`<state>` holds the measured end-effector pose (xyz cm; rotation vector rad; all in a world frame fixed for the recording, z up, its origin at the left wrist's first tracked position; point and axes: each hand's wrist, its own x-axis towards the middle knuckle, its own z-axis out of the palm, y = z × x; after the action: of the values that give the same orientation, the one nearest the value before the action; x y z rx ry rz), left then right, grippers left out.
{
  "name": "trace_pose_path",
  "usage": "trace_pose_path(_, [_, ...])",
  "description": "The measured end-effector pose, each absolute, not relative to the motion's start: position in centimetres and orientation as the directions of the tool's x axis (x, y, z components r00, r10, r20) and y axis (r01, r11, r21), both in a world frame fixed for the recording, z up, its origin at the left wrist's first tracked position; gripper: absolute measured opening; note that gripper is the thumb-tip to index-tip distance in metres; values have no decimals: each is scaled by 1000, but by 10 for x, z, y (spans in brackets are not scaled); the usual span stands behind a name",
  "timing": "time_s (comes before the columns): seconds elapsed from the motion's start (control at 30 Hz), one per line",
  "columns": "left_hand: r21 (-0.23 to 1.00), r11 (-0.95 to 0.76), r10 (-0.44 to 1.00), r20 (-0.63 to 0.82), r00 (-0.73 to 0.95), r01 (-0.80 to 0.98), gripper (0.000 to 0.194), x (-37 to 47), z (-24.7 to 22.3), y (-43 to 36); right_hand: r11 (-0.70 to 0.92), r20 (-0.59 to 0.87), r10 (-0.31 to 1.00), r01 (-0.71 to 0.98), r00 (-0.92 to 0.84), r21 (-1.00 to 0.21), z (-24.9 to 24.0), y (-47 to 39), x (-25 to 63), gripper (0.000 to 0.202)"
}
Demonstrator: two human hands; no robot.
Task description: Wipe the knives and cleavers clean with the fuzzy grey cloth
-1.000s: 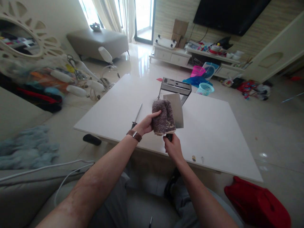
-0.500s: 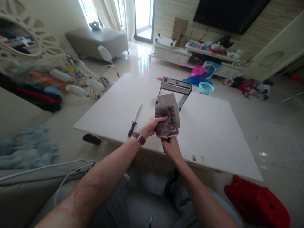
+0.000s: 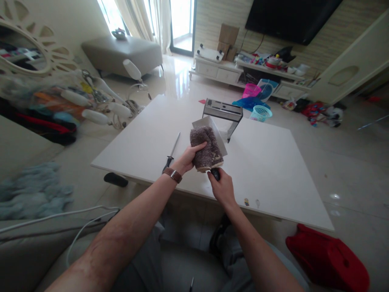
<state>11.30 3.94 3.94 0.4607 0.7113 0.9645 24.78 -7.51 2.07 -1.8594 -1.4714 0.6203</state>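
My left hand [image 3: 192, 156] grips a brown fluffy cloth [image 3: 206, 148], its thumb lying across the front. The cloth covers much of a broad, flat grey blade [image 3: 219, 138], whose top and right edge show behind it. Below the cloth, my right hand [image 3: 222, 184] is closed round the blade's black handle [image 3: 215, 173]. A sharpening rod [image 3: 175, 144] with a black handle lies on the white table [image 3: 267, 170], left of the cloth. Behind the blade stands a metal knife block [image 3: 223, 108] with slots in its top.
Two small items, one a yellow figure [image 3: 246, 201], lie near the table's front edge. A red object [image 3: 328, 255] stands at the lower right. White lamp shades [image 3: 95, 116] are left of the table. A light blue basket [image 3: 260, 113] is beyond the far edge.
Both hands have shifted with the cloth and blade; the blade has moved up and left and now leans further left. More of the black handle shows above my right hand.
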Motion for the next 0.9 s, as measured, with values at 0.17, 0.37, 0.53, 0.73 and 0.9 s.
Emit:
trace_pose_path(0.17, [652, 556, 816, -314, 485, -515, 32, 129, 31, 22, -143, 25, 966, 616, 255, -774, 17, -74, 254, 23])
trace_pose_path(0.37, [686, 484, 870, -314, 379, -543, 37, 141, 23, 16, -131, 15, 977, 649, 214, -750, 13, -74, 259, 22])
trace_pose_path(0.53, [689, 440, 898, -347, 270, -576, 43, 140, 25, 19, -130, 16, 978, 673, 207, -728, 12, -72, 255, 20])
trace_pose_path(0.73, [688, 345, 933, -325, 154, -639, 40, 134, 30, 29, -120, 26, 981, 701, 194, -703, 14, -73, 249, 31])
trace_pose_path(0.9, [643, 277, 944, -319, 79, -714, 36, 118, 34, 48, -84, -3, 993, 709, 115, -700, 18, -77, 243, 24])
